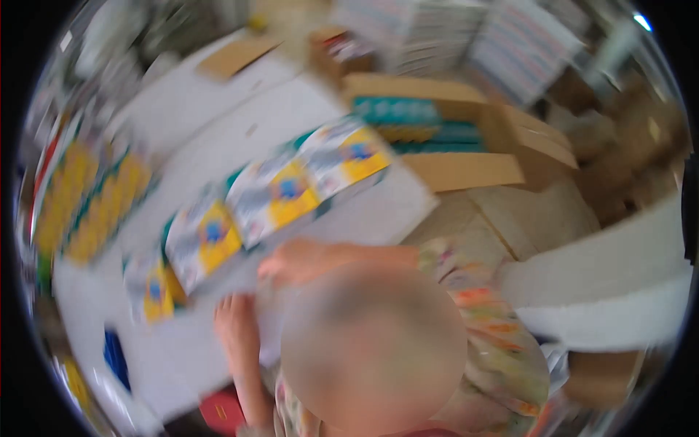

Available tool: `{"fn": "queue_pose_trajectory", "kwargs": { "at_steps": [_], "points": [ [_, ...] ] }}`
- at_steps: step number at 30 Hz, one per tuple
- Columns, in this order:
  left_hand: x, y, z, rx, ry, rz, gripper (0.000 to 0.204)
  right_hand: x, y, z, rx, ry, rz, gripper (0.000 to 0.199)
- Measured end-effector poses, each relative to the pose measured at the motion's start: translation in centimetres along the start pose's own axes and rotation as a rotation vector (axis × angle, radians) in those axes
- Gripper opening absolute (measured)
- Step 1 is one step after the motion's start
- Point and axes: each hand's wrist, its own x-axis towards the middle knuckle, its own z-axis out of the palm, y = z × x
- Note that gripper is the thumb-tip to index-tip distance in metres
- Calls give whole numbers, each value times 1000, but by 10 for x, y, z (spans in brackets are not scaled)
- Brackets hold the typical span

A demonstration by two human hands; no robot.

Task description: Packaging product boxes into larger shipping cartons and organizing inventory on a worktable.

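Motion blurs the whole view. My left hand point(237, 324) is low over the white table, just right of the nearest box; its fingers are too smeared to read. My right hand point(295, 262) is a little farther off, its fingers curled in toward the left hand. A pale patch lies between the two hands, and I cannot make out what it is or whether it is held. Beyond the hands, several white, yellow and teal boxes stand in a slanting row: a near-left box point(153, 288), a middle box point(269, 197) and a far-right box point(342, 156) among them.
An open cardboard carton point(466, 171) with teal packs inside stands past the table's right corner. Yellow-and-teal packs point(109, 200) lie at the left. A cardboard piece point(237, 57) rests on the far table point(211, 87). A dark blue item point(115, 357) is near the left edge.
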Motion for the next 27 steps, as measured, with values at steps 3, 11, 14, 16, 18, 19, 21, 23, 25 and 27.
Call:
{"fn": "queue_pose_trajectory", "kwargs": {
  "at_steps": [3, 11, 14, 16, 18, 19, 21, 23, 25, 27],
  "points": [
    [12, 4, -6, -127, 63, 66, 4, -4, 3, -4, -158, 164, -146, 23],
    [-2, -3, -6, -82, 119, -128, 10, 12, -16, 7, -394, 329, -389, 32],
    [-8, -10, -8, -80, 158, -130, 13, 24, -22, 14, -367, 365, -353, 30],
    [-11, -15, -10, -84, 172, -127, 13, 30, -25, 17, -373, 363, -344, 29],
    [-12, -19, -10, -62, 149, -142, 13, 36, -28, 20, -445, 347, -435, 23],
    [-13, -21, -10, -63, 153, -149, 13, 37, -29, 22, -445, 340, -440, 23],
    [-17, -28, -10, -121, 132, -169, 13, 39, -30, 29, -491, 334, -437, 19],
    [-26, -43, -10, -186, 143, -175, 14, 39, -20, 35, -472, 323, -388, 19],
    [-31, -51, -12, -252, 155, -181, 15, 39, -14, 37, -455, 310, -339, 19],
    [-35, -54, -17, -260, 20, -343, 16, 41, -12, 39, -476, 309, -435, 18]
  ]
}}
